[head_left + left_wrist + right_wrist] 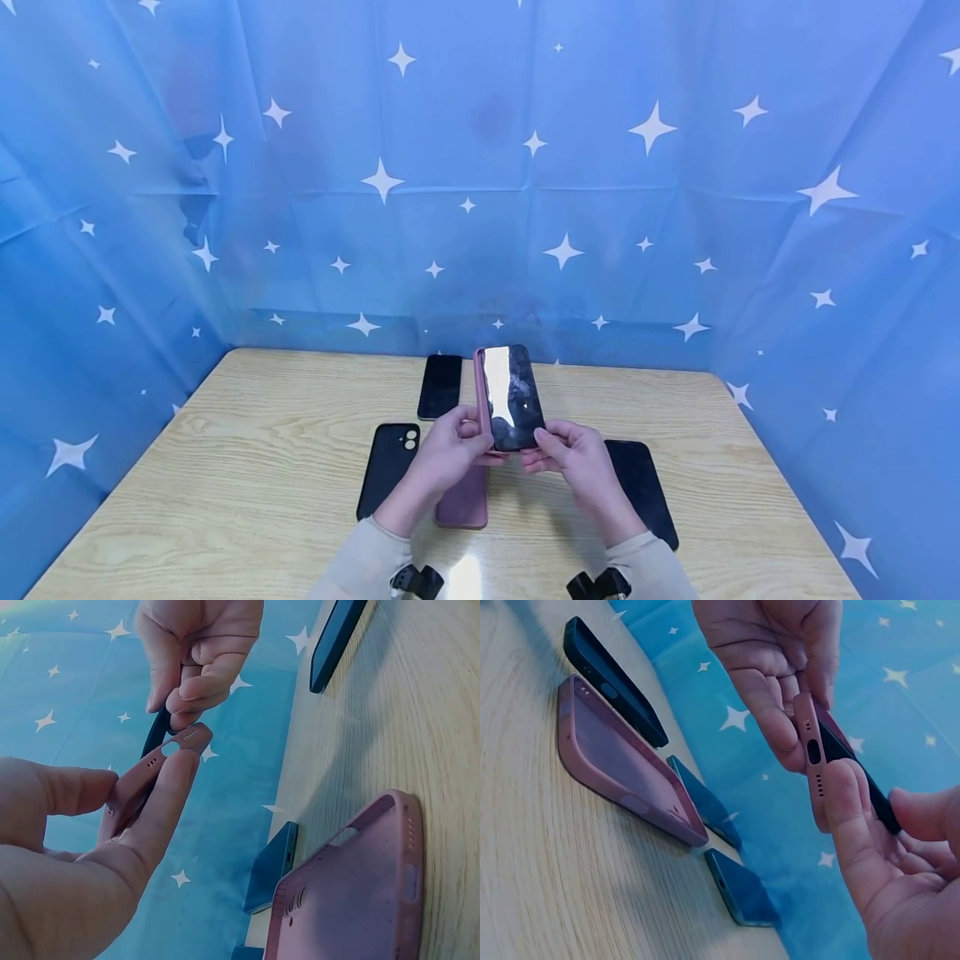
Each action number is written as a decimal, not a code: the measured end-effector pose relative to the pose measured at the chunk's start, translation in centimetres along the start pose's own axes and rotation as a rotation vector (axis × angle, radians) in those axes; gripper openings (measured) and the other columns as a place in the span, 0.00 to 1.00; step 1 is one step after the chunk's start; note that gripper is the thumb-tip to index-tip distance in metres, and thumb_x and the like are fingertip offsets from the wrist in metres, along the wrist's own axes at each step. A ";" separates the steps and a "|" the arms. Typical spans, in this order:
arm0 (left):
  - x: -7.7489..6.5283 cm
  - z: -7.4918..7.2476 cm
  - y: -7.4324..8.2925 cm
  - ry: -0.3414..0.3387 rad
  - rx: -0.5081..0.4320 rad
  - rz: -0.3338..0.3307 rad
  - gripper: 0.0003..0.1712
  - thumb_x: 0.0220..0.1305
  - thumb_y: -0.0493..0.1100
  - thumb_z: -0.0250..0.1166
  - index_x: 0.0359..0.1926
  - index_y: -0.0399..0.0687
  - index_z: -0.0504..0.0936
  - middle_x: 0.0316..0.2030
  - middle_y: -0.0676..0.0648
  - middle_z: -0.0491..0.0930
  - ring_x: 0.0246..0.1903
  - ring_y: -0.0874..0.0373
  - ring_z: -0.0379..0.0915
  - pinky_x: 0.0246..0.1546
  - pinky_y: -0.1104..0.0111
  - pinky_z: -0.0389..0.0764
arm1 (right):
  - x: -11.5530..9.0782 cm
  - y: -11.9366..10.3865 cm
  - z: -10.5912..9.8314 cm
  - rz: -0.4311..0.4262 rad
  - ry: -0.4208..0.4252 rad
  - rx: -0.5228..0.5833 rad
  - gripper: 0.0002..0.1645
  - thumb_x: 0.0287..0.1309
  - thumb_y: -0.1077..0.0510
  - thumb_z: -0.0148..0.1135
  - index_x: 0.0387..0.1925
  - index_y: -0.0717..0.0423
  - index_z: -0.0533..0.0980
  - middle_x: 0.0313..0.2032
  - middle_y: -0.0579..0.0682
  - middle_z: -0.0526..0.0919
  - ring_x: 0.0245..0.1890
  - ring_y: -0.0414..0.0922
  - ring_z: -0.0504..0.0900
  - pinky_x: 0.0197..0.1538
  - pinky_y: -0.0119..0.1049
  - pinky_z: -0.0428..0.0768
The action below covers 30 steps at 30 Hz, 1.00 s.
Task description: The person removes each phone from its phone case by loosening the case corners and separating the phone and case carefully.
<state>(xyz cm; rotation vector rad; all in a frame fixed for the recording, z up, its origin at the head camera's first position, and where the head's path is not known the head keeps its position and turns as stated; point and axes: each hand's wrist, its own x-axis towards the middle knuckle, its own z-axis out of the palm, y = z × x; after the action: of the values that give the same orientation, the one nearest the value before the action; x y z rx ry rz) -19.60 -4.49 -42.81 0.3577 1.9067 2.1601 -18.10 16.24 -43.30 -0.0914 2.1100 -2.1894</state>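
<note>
A pink phone case is raised above the table, with a black glossy-screened phone partly inside it. My left hand grips the case by its lower left side, thumb and fingers on its rim. The phone's lower right corner stands out of the case, and my right hand pinches it there. A finger of that hand lies along the case's bottom edge near the port opening. The phone sits tilted in the case, as the right wrist view shows. Below my hands a second pink phone case lies inner side up.
On the wooden table, a black phone case lies left of the second pink one. A dark phone lies at the back, with another phone near it. A black phone-shaped slab lies beside my right forearm. Blue star-patterned cloth encloses the table.
</note>
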 end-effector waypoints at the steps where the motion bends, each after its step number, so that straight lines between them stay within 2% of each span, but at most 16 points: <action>1: 0.0 0.0 0.0 0.000 -0.002 -0.004 0.15 0.72 0.26 0.56 0.57 0.24 0.69 0.45 0.31 0.85 0.40 0.39 0.88 0.45 0.56 0.91 | 0.0 0.0 -0.1 -0.001 0.001 -0.003 0.15 0.75 0.67 0.55 0.48 0.83 0.74 0.31 0.64 0.88 0.27 0.43 0.89 0.40 0.40 0.92; 8: -0.2 0.2 0.0 0.015 -0.007 -0.023 0.15 0.72 0.25 0.55 0.57 0.24 0.69 0.45 0.30 0.84 0.40 0.39 0.88 0.45 0.57 0.91 | -0.2 -0.1 -0.3 0.003 0.019 -0.028 0.16 0.75 0.66 0.55 0.48 0.82 0.74 0.31 0.65 0.88 0.27 0.43 0.89 0.40 0.39 0.91; 18: -0.3 0.1 -0.4 0.004 -0.019 -0.031 0.19 0.71 0.24 0.52 0.62 0.21 0.66 0.47 0.27 0.83 0.44 0.35 0.86 0.46 0.56 0.91 | -0.2 -0.4 -1.0 0.048 0.124 -0.052 0.12 0.76 0.67 0.53 0.48 0.78 0.75 0.33 0.66 0.88 0.28 0.47 0.90 0.41 0.39 0.91; 25: -0.2 0.5 -1.0 -0.014 0.001 -0.049 0.17 0.70 0.24 0.53 0.58 0.21 0.68 0.44 0.30 0.83 0.41 0.41 0.87 0.43 0.59 0.91 | -0.2 -0.9 -2.0 0.059 0.172 -0.093 0.14 0.77 0.66 0.52 0.52 0.77 0.75 0.32 0.62 0.89 0.28 0.44 0.89 0.41 0.36 0.91; 30: -0.3 0.8 -1.2 -0.033 0.008 -0.074 0.14 0.71 0.25 0.53 0.55 0.23 0.70 0.45 0.30 0.84 0.41 0.36 0.87 0.42 0.59 0.91 | -0.2 -1.4 -2.8 0.041 0.183 -0.087 0.16 0.77 0.66 0.50 0.53 0.79 0.74 0.32 0.62 0.89 0.28 0.43 0.89 0.41 0.36 0.91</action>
<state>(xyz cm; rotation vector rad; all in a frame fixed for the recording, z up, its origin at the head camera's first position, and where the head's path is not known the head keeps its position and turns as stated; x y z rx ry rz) -19.03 -3.70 -43.92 0.3171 1.8817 2.0872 -18.30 19.07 -42.02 0.1505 2.2800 -2.1575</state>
